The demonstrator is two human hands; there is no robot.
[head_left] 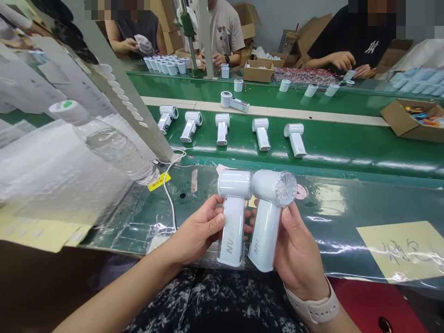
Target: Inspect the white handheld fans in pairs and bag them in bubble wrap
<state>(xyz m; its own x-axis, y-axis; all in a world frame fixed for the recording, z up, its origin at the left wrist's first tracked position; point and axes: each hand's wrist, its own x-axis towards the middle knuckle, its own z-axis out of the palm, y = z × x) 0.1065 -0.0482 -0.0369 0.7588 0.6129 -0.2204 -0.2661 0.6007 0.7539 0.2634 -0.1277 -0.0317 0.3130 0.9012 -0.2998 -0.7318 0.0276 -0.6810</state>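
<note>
Two pale blue handheld fans are held side by side above the near edge of the bench. My left hand (203, 227) is closed round the handle of the left fan (233, 231), thumb along its side. The right fan (266, 231) is gripped by my right hand (301, 249), which wears a light watch strap. Both handles carry grey "FAN" lettering, and their cylindrical heads nearly touch. The right fan's ribbed round end faces to the right. Some fingers of both hands are hidden behind the handles.
Several similar fans (222, 129) lie on the green conveyor (333, 143). A water bottle (118, 148) stands left by a metal post (138, 92). A yellow paper (402, 249) lies right. Three people work across the line among motor cups (171, 69) and cardboard boxes (258, 71).
</note>
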